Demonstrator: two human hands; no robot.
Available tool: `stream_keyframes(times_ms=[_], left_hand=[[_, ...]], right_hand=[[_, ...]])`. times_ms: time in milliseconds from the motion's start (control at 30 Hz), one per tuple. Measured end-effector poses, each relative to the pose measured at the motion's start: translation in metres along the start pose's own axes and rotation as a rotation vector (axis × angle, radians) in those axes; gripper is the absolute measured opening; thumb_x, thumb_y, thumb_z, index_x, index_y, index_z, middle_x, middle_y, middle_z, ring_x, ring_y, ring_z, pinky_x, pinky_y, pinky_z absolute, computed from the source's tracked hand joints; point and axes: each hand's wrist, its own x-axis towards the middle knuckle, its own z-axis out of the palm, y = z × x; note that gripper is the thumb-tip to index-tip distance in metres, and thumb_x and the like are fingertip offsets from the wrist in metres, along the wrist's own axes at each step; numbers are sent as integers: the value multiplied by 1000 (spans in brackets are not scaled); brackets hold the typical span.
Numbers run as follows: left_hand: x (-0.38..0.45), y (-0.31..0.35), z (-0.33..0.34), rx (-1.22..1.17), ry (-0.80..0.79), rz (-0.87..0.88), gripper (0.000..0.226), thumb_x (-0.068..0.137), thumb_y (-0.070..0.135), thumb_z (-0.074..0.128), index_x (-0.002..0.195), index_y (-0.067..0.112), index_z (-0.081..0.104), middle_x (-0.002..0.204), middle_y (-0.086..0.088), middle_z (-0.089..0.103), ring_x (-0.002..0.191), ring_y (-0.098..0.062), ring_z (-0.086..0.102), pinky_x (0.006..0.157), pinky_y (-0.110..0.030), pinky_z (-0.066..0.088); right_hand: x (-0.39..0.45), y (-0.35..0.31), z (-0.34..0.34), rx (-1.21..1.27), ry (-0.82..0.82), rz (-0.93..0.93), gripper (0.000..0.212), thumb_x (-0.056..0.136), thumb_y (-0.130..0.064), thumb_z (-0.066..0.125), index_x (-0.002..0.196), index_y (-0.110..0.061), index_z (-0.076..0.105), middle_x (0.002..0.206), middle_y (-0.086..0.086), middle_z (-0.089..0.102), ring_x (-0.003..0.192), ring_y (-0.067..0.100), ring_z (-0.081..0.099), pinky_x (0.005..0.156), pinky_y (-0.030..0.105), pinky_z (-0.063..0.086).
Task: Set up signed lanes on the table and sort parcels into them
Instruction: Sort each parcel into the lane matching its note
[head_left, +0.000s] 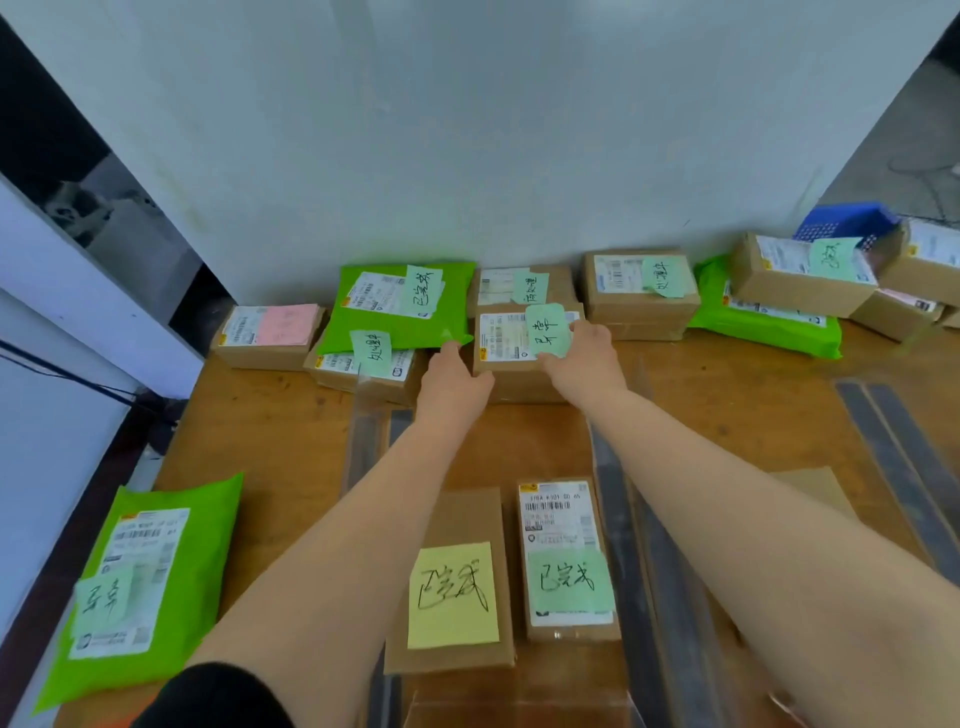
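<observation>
Both arms reach forward across the wooden table (753, 415) to a brown cardboard box (511, 366) at the middle of the far row. The box has a white shipping label on top and a pale green sticky note (549, 328) with black handwriting stuck over the label. The left hand (453, 375) grips the box's near left corner, fingers curled along its left side. The right hand (584, 358) holds the box's right side, its fingertips lying on the edge of the green note.

Just behind this box sits another brown box (519, 286) with its own green note, close to the white wall (467, 130). To the left, a green mailer bag (400, 306) lies on top of two brown boxes; it carries two green notes. The leftmost of those boxes has a pink note (288, 323). To the right stands one more brown box (641, 291) with a green note, then a second green bag (763, 317) under a pile of boxes (800, 273).

On the near part of the table lie two brown boxes side by side: one (449, 587) with a yellow note, one (569, 561) with a label and a green note. A third green bag (140, 587) with a green note lies at the near left. Dark tape strips (893, 457) run across the table top. A blue crate (844, 221) shows at the far right
</observation>
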Motion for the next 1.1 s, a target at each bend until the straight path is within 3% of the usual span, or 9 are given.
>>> stream_keyframes(times_ms=[133,233,333,467,567,733,933,1033,1100], left_hand=[[22,-7,11,-153,-20,-107,58,94,25,51,142,6,26,128,-9,47,97,-19,49,65,-20,37],[27,-11,17,-235,-46,-166,51,94,25,50,139,5,35,130,-8,50,104,-21,51,76,-23,37],[23,-15,18,-297,-3,-130,35,93,22,52,126,10,50,125,-8,57,95,-14,50,77,-25,38],[12,-16,4,-417,105,-104,48,91,29,57,135,14,44,131,-4,52,117,-20,50,92,-31,43],[-3,-7,-11,-538,166,-45,50,87,34,61,133,20,45,132,-3,51,123,-20,48,103,-40,42],[-32,2,-40,-680,254,66,38,82,34,67,117,34,51,128,1,51,118,-19,51,98,-40,47],[-82,-4,-85,-916,307,175,28,84,24,66,98,45,54,128,2,55,119,-15,51,101,-39,46],[-103,-17,-107,-974,307,193,27,83,19,67,96,40,57,119,3,60,114,-17,57,99,-43,48],[-116,-31,-122,-1015,314,158,28,81,19,69,97,38,59,118,2,60,110,-18,60,96,-47,50]], right_hand=[[27,0,14,65,-5,128,61,88,-26,62,138,-6,32,135,14,44,120,32,49,95,44,49],[36,3,19,148,27,200,56,88,-19,62,132,-3,32,130,17,52,118,33,52,96,44,49],[33,1,21,205,25,233,52,86,-17,64,127,-2,36,129,17,54,118,32,53,96,44,48],[20,-8,14,344,106,227,63,83,-22,68,135,-6,35,133,14,51,121,30,51,98,44,47],[-1,-15,1,467,144,193,68,83,-24,69,140,-10,34,136,11,47,118,25,53,97,41,49],[-54,-36,-20,665,165,119,73,81,-19,71,143,-20,33,132,3,54,117,18,54,97,40,49],[-134,-66,-26,839,176,38,64,83,-16,69,140,-20,39,93,-12,59,92,7,59,89,33,53],[-166,-81,-16,832,189,-12,58,84,-18,68,136,-20,42,94,-13,58,88,2,58,80,25,54],[-181,-88,-5,797,185,-30,61,81,-22,72,135,-20,44,103,-6,61,97,8,60,86,35,55]])
